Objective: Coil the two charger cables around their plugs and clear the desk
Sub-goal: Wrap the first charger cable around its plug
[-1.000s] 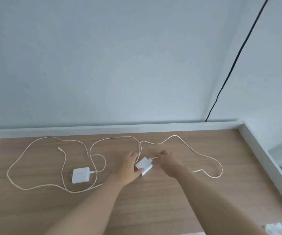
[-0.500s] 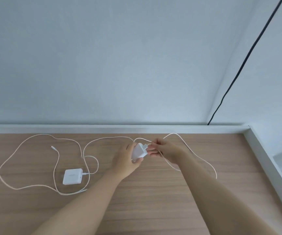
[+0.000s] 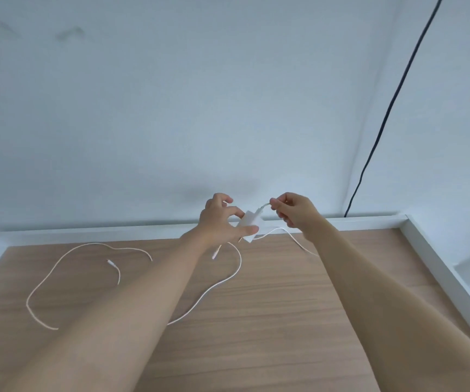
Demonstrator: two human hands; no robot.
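The left hand point(image 3: 219, 219) is gripping a white charger plug point(image 3: 249, 225), lifted above the far edge of the wooden desk point(image 3: 270, 321). The right hand point(image 3: 294, 209) is pinching its white cable point(image 3: 225, 280) just beside the plug. A second white cable point(image 3: 67, 267) is lying loose at the left.

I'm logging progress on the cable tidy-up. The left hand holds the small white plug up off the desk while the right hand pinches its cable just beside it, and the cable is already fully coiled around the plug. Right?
Not quite. The left hand holds the plug and the right hand pinches the cable, but the head view shows the cable uncoiled, trailing loosely across the desk.
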